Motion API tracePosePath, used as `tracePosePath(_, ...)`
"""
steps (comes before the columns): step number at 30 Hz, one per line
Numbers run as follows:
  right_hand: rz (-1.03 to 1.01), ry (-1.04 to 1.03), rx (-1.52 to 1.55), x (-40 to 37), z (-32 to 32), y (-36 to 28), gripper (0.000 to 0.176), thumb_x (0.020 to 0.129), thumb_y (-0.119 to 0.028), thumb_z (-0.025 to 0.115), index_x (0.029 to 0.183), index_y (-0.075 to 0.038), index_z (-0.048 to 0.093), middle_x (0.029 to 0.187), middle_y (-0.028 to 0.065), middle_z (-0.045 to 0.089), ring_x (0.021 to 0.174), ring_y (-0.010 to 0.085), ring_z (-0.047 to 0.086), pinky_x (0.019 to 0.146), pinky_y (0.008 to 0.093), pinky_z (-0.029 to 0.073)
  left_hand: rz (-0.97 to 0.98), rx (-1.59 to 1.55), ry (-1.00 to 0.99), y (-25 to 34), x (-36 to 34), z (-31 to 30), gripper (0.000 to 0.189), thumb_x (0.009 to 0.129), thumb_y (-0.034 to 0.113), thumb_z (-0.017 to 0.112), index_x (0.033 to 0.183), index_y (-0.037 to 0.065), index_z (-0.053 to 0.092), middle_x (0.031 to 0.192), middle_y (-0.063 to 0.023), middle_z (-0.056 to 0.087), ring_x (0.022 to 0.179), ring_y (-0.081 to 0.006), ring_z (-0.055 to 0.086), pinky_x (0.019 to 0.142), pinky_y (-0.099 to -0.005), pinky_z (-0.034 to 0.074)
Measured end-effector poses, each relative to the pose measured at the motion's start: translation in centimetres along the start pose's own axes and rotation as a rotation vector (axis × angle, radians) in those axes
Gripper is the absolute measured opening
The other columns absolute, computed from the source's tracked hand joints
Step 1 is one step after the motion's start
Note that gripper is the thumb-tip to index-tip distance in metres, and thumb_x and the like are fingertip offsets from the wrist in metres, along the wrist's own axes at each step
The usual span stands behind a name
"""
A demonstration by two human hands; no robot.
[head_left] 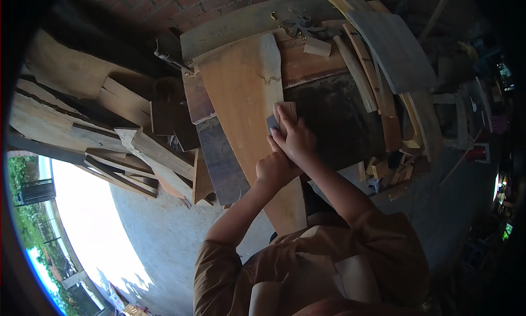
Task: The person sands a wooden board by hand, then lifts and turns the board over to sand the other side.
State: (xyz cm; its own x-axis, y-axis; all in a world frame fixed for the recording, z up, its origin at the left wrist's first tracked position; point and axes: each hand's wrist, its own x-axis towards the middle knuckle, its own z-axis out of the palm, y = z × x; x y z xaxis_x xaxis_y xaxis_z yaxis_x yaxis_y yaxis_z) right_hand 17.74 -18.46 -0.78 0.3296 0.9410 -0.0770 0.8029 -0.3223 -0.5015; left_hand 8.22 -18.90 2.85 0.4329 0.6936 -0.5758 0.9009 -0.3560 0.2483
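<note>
Brown short-sleeved shirt (329, 256), nearest the camera. One small wooden block (290, 109), on the right edge of a long tapering board (241, 102), a dark grey piece (271, 121) at its side. Right hand (297, 141): on the block, one finger extended along its top, thumb towards the grey piece. Left hand (275, 169): just below, most fingers curled together, one pointing up to the right hand. Beneath the board, a dark worktable (329, 119); at its far end, a loose rectangular offcut (318, 46) and wood shavings (282, 32). Either side, stacked planks (66, 64); behind, brick wall (164, 8).
</note>
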Motion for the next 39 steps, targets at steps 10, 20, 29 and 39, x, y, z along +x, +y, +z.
tracePosePath(10,-0.070,0.017,-0.018,29.7,-1.3,-2.9,0.063,0.078,-0.049,0.050,0.134,-0.029,0.031,0.097,0.0220,0.056,0.086,0.0335,0.060,0.071,0.0420,0.049,0.010,-0.024,0.318,-3.3,23.1,-16.0,0.121,0.059,0.068,0.060,0.127,-0.019,0.009,0.091,-0.0188,0.063,0.081,-0.0301,0.064,0.069,-0.0375,0.050)
tracePosePath(20,-0.168,0.059,-0.034,8.7,0.9,-1.1,0.064,0.077,-0.045,0.055,0.134,-0.028,0.030,0.088,0.0206,0.051,0.068,0.0344,0.058,0.057,0.0431,0.049,-0.076,-0.093,0.240,-1.7,5.4,-3.9,0.118,0.062,0.064,0.060,0.130,-0.015,0.003,0.074,-0.0159,0.064,0.066,-0.0275,0.064,0.056,-0.0374,0.051)
tracePosePath(29,-0.272,-0.050,0.071,-11.9,2.9,-0.6,0.072,0.072,-0.041,0.063,0.135,-0.027,0.031,0.099,0.0243,0.049,0.065,0.0350,0.060,0.052,0.0399,0.050,-0.182,-0.118,-0.009,-2.2,-10.0,9.3,0.118,0.064,0.059,0.059,0.127,-0.019,-0.004,0.068,-0.0147,0.063,0.058,-0.0259,0.063,0.049,-0.0369,0.051)
tracePosePath(39,-0.174,0.073,0.092,20.7,2.1,-5.6,0.065,0.075,-0.044,0.057,0.133,-0.028,0.033,0.093,0.0237,0.055,0.084,0.0370,0.059,0.072,0.0444,0.048,-0.078,-0.002,0.224,-6.4,14.7,-11.8,0.112,0.062,0.068,0.058,0.121,-0.019,0.017,0.091,-0.0184,0.063,0.081,-0.0296,0.064,0.066,-0.0384,0.051)
